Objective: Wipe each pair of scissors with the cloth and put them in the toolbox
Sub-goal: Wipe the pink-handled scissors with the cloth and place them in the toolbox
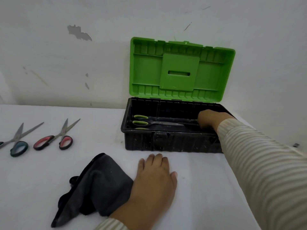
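Note:
The toolbox (166,143) has a black base and a raised green lid (181,70), and stands against the wall. Green-handled scissors (154,123) lie inside it, handles to the left. My right hand (209,120) reaches into the box's right end, fingers curled on the blade end of the rear green-handled pair. My left hand (156,176) rests flat, palm down, on the table, fingers apart, its edge touching the dark grey cloth (99,188). Red-handled scissors (57,138) and blue-handled scissors (18,143) lie with blades spread at the left.
The white table (199,188) runs up to a scuffed white wall. Another scissor handle (1,144) pokes in at the left frame edge. A small dark object (296,144) sits right of the toolbox, beyond my striped sleeve.

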